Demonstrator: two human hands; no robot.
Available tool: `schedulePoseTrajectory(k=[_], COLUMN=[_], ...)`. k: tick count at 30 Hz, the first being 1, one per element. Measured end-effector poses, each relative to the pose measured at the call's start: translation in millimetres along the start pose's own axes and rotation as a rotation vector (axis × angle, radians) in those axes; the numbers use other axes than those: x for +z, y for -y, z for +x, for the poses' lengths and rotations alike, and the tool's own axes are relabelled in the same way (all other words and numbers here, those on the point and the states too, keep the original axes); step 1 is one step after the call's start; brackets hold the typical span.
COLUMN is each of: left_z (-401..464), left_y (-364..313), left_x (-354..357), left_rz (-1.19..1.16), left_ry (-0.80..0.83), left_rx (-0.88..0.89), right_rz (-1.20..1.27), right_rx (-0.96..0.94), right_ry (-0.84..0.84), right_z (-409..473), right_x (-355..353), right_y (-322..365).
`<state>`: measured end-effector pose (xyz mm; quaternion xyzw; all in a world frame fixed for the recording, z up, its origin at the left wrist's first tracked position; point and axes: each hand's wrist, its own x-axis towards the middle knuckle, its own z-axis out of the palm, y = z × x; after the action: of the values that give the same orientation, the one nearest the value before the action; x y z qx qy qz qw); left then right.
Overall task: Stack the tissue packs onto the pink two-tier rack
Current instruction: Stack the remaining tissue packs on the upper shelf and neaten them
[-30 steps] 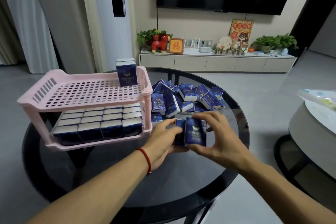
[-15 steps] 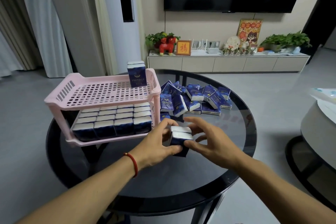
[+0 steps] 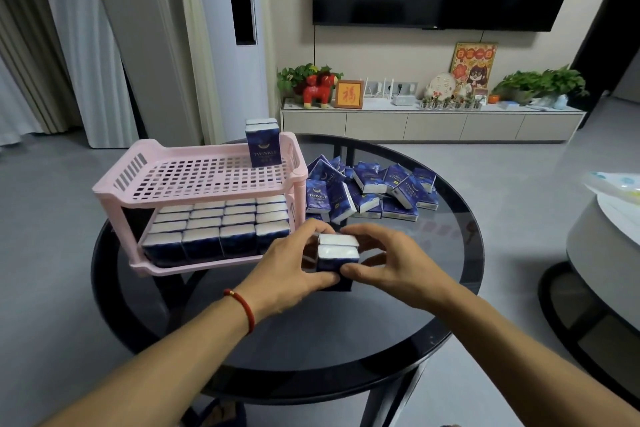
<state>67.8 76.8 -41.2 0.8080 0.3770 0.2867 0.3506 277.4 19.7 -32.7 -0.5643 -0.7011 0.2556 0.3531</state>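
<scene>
While both hands press together near the centre of the frame, they hold two tissue packs [image 3: 337, 253] side by side, upright, with the white ends facing up. The left hand [image 3: 289, 270] closes on the left side of the pair and the right hand [image 3: 388, 265] closes on the right side; the thumbs meet at the near face. The pair is just above the dark glass tabletop [image 3: 311, 340]; whether it touches the glass cannot be told. The pink two-tier rack [image 3: 194, 198] stands at the left of the frame on the same tabletop. Its lower tier is filled with rows of packs [image 3: 218, 229], and its upper tier carries only a few upright packs [image 3: 262, 146] in the far right corner. A loose pile of packs [image 3: 370, 191] lies right of the rack, behind the hands. A red string bracelet [image 3: 242, 308] is on the left wrist.
</scene>
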Motion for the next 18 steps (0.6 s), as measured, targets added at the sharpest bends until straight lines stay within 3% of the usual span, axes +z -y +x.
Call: schedulePoseTrajectory(k=[4, 6, 9, 11, 15, 18], left_z=[-14.6, -23.3, -30.3, -26.9, -14.5, -8.5], left_y=[-13.0, -18.1, -16.8, -5.9, 14.3, 18.8], left_x=[-21.9, -35.0, -57.4, -69.6, -80.6, -80.6], left_rz=[0.004, 0.028, 0.259, 0.384, 0.476, 0.529], left_ry=[-0.085, -0.25, -0.603, -0.73, -0.739, -0.712], left_rx=[0.079, 0.158, 0.287, 0.256, 0.053, 0.002], right_rz=[0.133, 0.177, 0.254, 0.298, 0.294, 0.2], right_rx=[-0.025, -0.034, -0.059, -0.095, -0.175, -0.192], right_ry=[-0.029, -0.065, -0.15, -0.2, -0.168, -0.092], right_z=[1.3, 2.6, 8.6, 21.9, 75.7, 121.9], right_x=[-7.6, -15.0, -29.3, -37.3, -45.2, -42.9], right_y=[22.1, 31.5, 49.8, 66.0, 100.7, 120.8])
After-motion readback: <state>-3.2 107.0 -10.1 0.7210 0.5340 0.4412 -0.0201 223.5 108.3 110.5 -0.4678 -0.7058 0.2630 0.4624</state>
